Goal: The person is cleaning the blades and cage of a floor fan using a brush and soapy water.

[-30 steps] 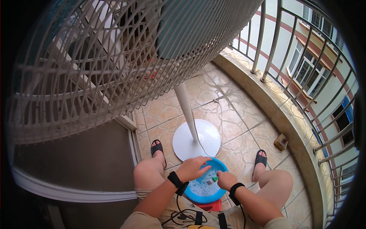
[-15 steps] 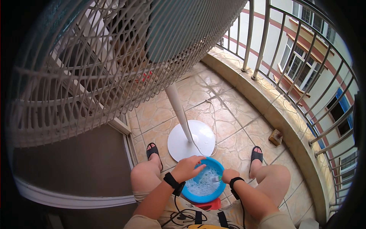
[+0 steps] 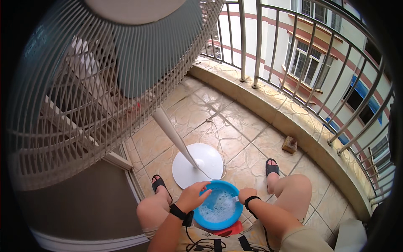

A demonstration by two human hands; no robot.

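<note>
A round blue basin [image 3: 218,223] with foamy water [image 3: 216,206] stands between my knees. At its upper left rim is my left hand [image 3: 194,195], fingers stretched out and apart, with nothing visible in them. My right hand [image 3: 247,194] is closed at the right rim around a small brush [image 3: 236,199]. Only the brush's pale head shows, pointing in over the foam; my fist hides its handle. Under the basin's near side a red plastic thing [image 3: 231,229] sticks out, mostly covered.
A stand fan's wire grille [image 3: 126,71] looms at the upper left. Its white pole [image 3: 176,136] and round base [image 3: 184,172] stand just beyond the basin, with a cord beside them. A low ledge with metal railing [image 3: 277,59] curves along the right; a brownish block [image 3: 289,145] lies by it.
The view has shifted, so the fan and railing sit further left. My right hand stays closed on the brush, whose head shows less now. My left hand remains open by the rim.
</note>
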